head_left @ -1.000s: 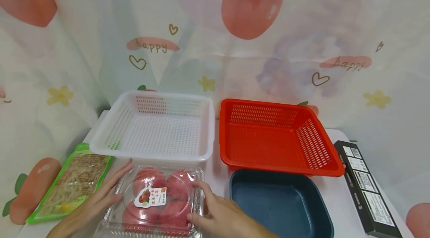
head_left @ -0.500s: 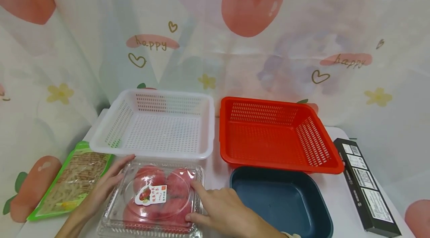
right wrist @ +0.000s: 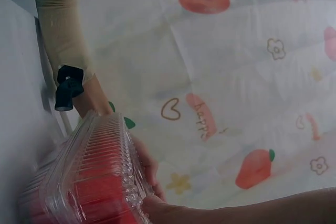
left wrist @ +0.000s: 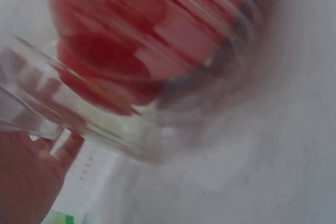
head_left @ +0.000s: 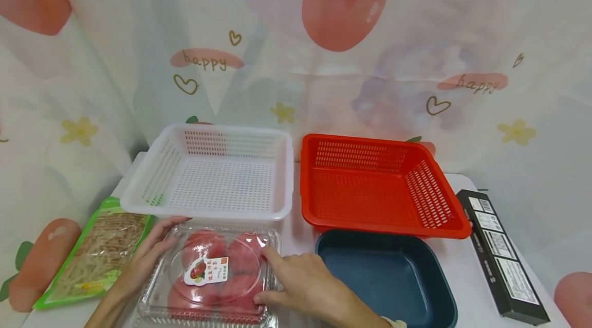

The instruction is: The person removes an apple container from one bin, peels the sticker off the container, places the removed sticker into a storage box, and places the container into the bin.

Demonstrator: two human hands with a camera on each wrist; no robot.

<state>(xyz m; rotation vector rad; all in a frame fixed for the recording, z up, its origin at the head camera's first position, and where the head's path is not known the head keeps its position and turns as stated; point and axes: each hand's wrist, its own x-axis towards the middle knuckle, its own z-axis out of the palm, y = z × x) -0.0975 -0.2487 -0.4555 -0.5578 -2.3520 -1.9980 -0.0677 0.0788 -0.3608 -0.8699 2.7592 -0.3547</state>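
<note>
A clear plastic fruit box [head_left: 159,287] lies at the front of the table in the head view. Through its lid show several large red fruits [head_left: 245,256], and a white label [head_left: 206,271] with a fruit picture is stuck on top. My left hand [head_left: 147,256] holds the box along its left side, fingers at the far corner. On the opposite side my right hand [head_left: 307,284] grips the edge, thumb and index finger spread over the rim. The right wrist view shows the ribbed side of the box close up; the left wrist view is blurred.
Behind the box stand a white basket [head_left: 222,215] and a red basket [head_left: 388,230]. A dark blue tub [head_left: 446,287] is at the right, beside a long black box [head_left: 504,258]. At the left lies a green-edged food packet [head_left: 94,253].
My left hand has shifted slightly right and its fingers bend closer around the box's left side. The right hand keeps its place on the right edge. The box has hardly moved.
</note>
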